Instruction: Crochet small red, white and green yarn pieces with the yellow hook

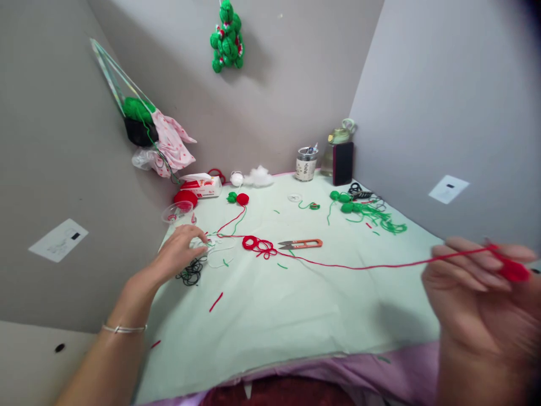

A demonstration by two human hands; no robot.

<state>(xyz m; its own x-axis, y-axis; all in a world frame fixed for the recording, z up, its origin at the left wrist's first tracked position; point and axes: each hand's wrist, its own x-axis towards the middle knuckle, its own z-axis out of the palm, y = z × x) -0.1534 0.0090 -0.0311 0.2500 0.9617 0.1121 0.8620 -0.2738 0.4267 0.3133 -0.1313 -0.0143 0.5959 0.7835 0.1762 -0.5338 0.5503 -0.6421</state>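
Observation:
At the right edge my right hand (pixel 465 287) is raised and closed on a small red crochet piece (pixel 513 269), slightly blurred. A red yarn strand (pixel 359 267) runs from it across the table to loose red loops (pixel 257 246) in the middle. My left hand (pixel 183 245) reaches over the left side of the table, with curved fingers and a gap between thumb and forefinger. Nothing shows in its grasp. Under and beside it lie white yarn (pixel 220 259) and a tangle of black cord (pixel 192 273). Orange-handled thread snips (pixel 302 244) lie right of the red loops.
A red yarn ball (pixel 242 199), a tissue box (pixel 203 186), white stuffing (pixel 260 176), a tin (pixel 306 163), a phone (pixel 342 163) and green tasselled pieces (pixel 367 211) sit toward the back. A clear plastic tub (pixel 177 213) stands behind my left hand. Walls enclose three sides.

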